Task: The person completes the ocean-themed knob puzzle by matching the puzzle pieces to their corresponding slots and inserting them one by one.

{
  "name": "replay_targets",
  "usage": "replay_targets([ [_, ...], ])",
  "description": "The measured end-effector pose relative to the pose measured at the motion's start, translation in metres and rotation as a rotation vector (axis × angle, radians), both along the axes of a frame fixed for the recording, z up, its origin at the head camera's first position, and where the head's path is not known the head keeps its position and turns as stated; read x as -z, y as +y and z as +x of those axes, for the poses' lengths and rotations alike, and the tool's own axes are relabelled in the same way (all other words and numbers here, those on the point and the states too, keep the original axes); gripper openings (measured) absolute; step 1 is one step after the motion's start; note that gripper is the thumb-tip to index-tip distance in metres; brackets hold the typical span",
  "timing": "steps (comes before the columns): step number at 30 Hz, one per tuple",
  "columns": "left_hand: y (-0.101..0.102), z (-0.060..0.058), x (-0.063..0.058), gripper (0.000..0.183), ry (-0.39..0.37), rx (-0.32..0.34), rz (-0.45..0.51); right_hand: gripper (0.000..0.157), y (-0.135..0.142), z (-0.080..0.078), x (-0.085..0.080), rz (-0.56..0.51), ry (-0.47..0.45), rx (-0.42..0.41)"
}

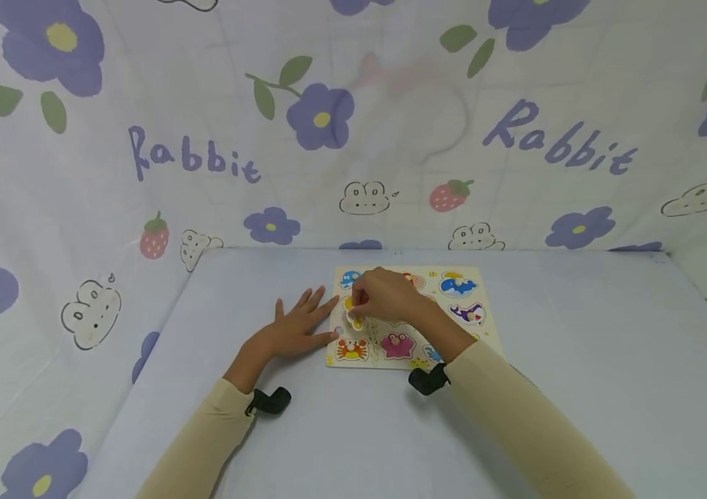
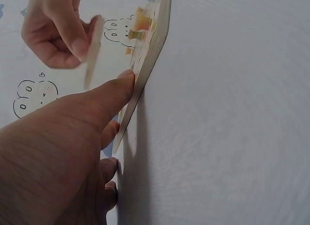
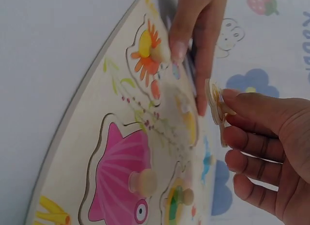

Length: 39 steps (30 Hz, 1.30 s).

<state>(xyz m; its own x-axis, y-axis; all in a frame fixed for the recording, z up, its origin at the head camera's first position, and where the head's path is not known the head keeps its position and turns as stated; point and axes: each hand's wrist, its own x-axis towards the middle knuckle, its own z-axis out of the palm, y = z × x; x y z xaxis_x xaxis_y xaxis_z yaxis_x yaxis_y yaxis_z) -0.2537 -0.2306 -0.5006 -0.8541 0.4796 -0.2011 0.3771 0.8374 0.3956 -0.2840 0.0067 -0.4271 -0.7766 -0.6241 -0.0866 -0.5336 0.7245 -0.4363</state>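
Observation:
A wooden knob puzzle board [image 1: 491,336] with sea animals lies on the table. My right hand [image 1: 385,296] is over its left part, pinching a thin puzzle piece [image 3: 215,106] by its wooden knob; the piece is raised off the board and tilted. Its printed face is mostly turned away. Beneath it, the board shows a yellowish shape [image 3: 190,121]. My left hand [image 1: 294,331] rests on the table with spread fingers, its thumb [image 2: 123,84] and fingertips touching the board's left edge. Nearby sit an orange crab piece [image 1: 352,348] and a pink shell piece [image 1: 398,345].
Toward the board's right side are a blue whale piece [image 1: 457,284] and a purple shark piece [image 1: 468,314]. The pale table [image 1: 578,360] extends around the board. A patterned curtain [image 1: 403,138] hangs behind the table and along its sides.

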Motion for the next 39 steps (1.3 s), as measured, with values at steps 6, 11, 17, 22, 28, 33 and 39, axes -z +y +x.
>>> replay_targets([
  [6, -0.002, 0.000, 0.003, 0.077, -0.014, -0.001, 0.013, 0.017, -0.011, -0.016, 0.011, 0.040, -0.009, 0.000],
  [11, -0.002, -0.001, 0.003, 0.077, -0.004, 0.000, 0.020, 0.018, -0.016, -0.023, 0.017, 0.071, 0.004, 0.004],
  [17, -0.001, -0.002, 0.004, 0.077, -0.005, 0.005, 0.026, 0.017, -0.019, -0.025, 0.023, 0.096, -0.005, 0.004],
  [22, -0.003, -0.002, 0.004, 0.077, 0.000, 0.000, 0.032, 0.017, -0.020, -0.027, 0.024, 0.093, -0.023, -0.003],
  [28, -0.003, -0.002, 0.004, 0.077, 0.004, -0.002, 0.028, 0.017, -0.021, -0.026, 0.023, 0.116, -0.032, -0.018],
  [33, -0.003, -0.002, 0.004, 0.077, 0.006, -0.003, 0.025, 0.017, -0.023, -0.026, 0.021, 0.133, -0.027, -0.029],
  [39, -0.003, -0.002, 0.003, 0.077, -0.005, -0.006, 0.028, 0.018, -0.025, -0.027, 0.023, 0.159, -0.023, -0.034],
])
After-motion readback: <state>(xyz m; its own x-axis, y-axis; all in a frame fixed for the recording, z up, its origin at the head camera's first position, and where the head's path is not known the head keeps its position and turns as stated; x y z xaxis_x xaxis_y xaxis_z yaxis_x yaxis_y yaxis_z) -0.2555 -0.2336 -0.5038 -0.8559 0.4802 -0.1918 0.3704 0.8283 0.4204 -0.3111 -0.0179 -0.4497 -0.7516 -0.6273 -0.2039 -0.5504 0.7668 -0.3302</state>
